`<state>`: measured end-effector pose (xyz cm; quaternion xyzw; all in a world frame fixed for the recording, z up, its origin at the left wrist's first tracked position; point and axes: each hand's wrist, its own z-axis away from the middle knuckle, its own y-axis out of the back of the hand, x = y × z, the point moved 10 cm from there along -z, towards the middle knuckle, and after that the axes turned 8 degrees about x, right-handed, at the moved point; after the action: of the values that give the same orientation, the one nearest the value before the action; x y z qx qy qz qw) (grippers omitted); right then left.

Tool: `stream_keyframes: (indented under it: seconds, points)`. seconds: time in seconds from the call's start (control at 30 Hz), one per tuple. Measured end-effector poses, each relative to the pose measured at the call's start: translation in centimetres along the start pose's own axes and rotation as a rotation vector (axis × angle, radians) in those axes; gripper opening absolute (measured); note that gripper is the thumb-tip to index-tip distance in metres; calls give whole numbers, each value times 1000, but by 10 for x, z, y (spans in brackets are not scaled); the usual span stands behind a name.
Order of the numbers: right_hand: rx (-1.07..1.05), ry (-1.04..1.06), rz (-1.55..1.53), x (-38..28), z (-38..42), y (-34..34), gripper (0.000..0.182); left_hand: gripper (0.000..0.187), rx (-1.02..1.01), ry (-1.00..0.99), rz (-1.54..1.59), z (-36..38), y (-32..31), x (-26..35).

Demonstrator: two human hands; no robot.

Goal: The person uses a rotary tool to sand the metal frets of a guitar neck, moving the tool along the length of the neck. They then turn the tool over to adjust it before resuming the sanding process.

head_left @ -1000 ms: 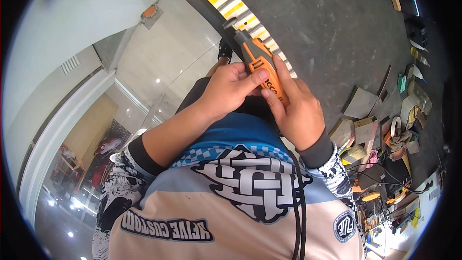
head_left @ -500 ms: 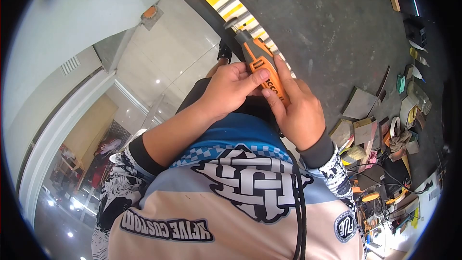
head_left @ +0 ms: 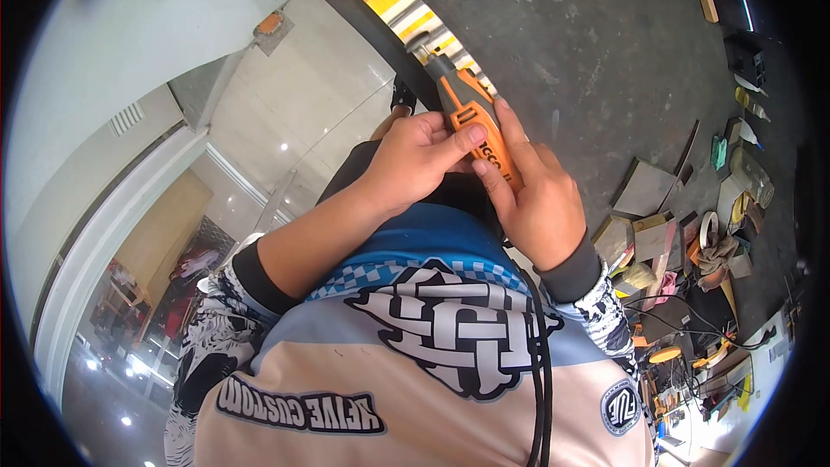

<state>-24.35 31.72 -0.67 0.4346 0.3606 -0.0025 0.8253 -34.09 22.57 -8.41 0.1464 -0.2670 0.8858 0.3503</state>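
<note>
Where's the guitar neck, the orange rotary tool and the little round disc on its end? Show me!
Guitar neck [head_left: 404,11]: head view, on its striped stretch.
Orange rotary tool [head_left: 475,110]: head view, on its casing.
Round disc [head_left: 418,41]: head view, on its dark face.

Blue-and-peach printed shirt, black-and-white patterned sleeves, dark cuffs.
</note>
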Motion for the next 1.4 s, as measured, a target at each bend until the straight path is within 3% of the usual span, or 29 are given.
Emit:
stream_keyframes:
  seconds: [1.4]
  points:
    - [-13, -34, 16, 3, -5, 8, 68, 42, -15, 5, -77, -4, -10, 8]
